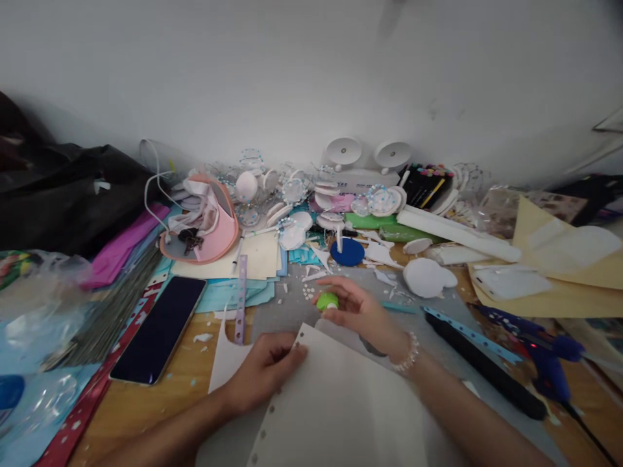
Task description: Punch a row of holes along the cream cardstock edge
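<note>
My left hand [265, 370] pinches the upper left edge of a white sheet [341, 408] that has punched notches along its side. My right hand [357, 311] is closed round a small green and white hole punch [327, 301], which sits at the sheet's top corner. Small white paper bits [307, 292] lie scattered on the grey mat [282, 314] just beyond the punch. A bead bracelet [410, 353] is on my right wrist.
A dark phone [158, 327] and a purple ruler [240, 298] lie to the left. A blue glue gun [548, 360] and a black strip [487, 366] lie to the right. A pink visor [209, 224], white foam discs [426, 275], markers [428, 181] and paper scraps crowd the back by the wall.
</note>
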